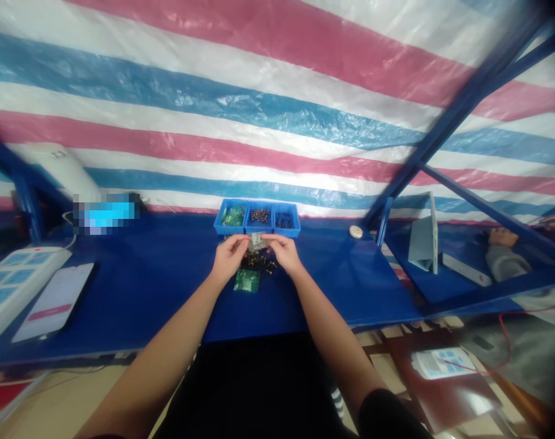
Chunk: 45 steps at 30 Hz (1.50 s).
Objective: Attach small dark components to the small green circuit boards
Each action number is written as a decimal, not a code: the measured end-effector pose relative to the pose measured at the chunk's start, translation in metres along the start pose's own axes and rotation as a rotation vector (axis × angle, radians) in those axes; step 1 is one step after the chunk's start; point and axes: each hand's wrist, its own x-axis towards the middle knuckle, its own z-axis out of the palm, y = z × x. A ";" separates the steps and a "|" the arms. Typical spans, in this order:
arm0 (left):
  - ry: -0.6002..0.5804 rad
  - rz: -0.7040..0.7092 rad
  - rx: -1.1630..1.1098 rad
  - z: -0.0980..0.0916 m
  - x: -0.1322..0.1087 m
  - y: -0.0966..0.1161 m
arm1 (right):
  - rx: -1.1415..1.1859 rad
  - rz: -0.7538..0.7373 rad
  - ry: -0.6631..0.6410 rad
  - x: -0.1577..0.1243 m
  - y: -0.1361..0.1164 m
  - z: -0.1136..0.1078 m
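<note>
Between my two hands is a small clear plastic bag [258,242] with a pale printed patch. My left hand [229,257] pinches its left edge and my right hand [284,251] its right edge. What the bag contains is too small to make out. Beneath it lies a loose pile of small dark and brass-coloured screw-like parts [263,262]. A green packet [247,280] rests just in front of the pile. Behind my hands stand three joined blue bins: green packets [232,216] on the left, small metallic parts [260,216] in the middle, dark blue pieces [284,221] on the right.
On the left of the blue table [168,292] lie a phone [55,300] and a white power strip [16,277]. A round whitish object [355,231] sits near the blue frame post [384,222]. Beyond the frame are a tablet [426,238] and another person's hand [502,237].
</note>
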 end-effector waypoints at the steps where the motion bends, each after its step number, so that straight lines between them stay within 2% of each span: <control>1: 0.024 0.003 0.013 0.000 0.000 0.000 | -0.001 0.017 0.013 0.000 -0.001 0.000; 4: 0.078 0.026 0.056 0.003 0.000 -0.002 | 0.001 0.021 0.029 -0.001 -0.002 0.002; 7: 0.084 0.038 0.084 0.004 0.000 -0.003 | 0.009 -0.017 0.021 -0.002 -0.001 0.003; 15: 0.002 0.023 -0.053 0.004 0.000 0.000 | 0.003 -0.017 0.012 -0.002 -0.001 0.003; 19: -0.026 0.000 -0.071 0.005 -0.001 0.003 | 0.023 -0.004 0.060 -0.002 -0.004 0.003; 23: -0.001 -0.020 -0.027 0.004 0.000 0.000 | 0.034 0.039 0.115 -0.001 -0.003 0.001; 28: 0.052 0.024 0.049 0.000 0.003 0.002 | -0.018 0.020 0.039 -0.001 -0.001 0.002; 30: 0.081 0.056 0.080 -0.001 0.004 0.004 | -0.044 -0.015 0.049 -0.001 -0.001 0.003; 34: 0.038 0.023 0.116 -0.001 0.003 0.005 | -0.041 -0.044 0.078 -0.001 0.000 0.003; 38: 0.002 -0.031 0.082 0.001 0.003 0.002 | -0.041 0.025 0.083 0.001 0.001 0.002; 41: 0.088 -0.079 0.016 0.001 0.007 -0.001 | -0.028 0.062 0.084 0.001 0.001 0.002; 45: 0.357 -0.115 -0.015 -0.008 0.022 -0.002 | -0.041 0.060 0.070 0.001 0.002 0.000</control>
